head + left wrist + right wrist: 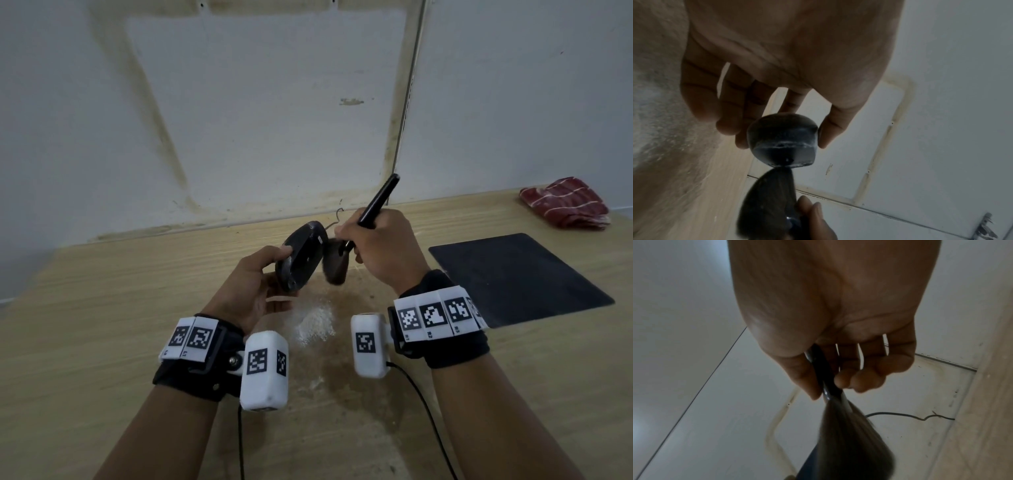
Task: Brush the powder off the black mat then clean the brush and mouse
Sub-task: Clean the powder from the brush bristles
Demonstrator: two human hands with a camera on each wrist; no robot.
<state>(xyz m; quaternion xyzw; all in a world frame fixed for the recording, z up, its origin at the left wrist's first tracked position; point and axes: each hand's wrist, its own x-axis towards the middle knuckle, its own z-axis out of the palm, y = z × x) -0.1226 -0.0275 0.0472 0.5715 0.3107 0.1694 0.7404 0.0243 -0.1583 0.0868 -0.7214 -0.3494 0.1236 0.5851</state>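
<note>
My left hand holds a black mouse above the wooden table, tilted so its underside faces right. In the left wrist view the mouse sits between thumb and fingertips, with white powder along its seam. My right hand grips the black handle of a brush; its brown bristles touch the mouse's underside. In the right wrist view the brush is blurred below my fingers. The black mat lies flat at the right, with no powder visible on it.
A heap of white powder lies on the table under my hands, with smaller traces nearer me. A folded red striped cloth sits at the back right. The mouse's thin cable trails toward the stained white wall.
</note>
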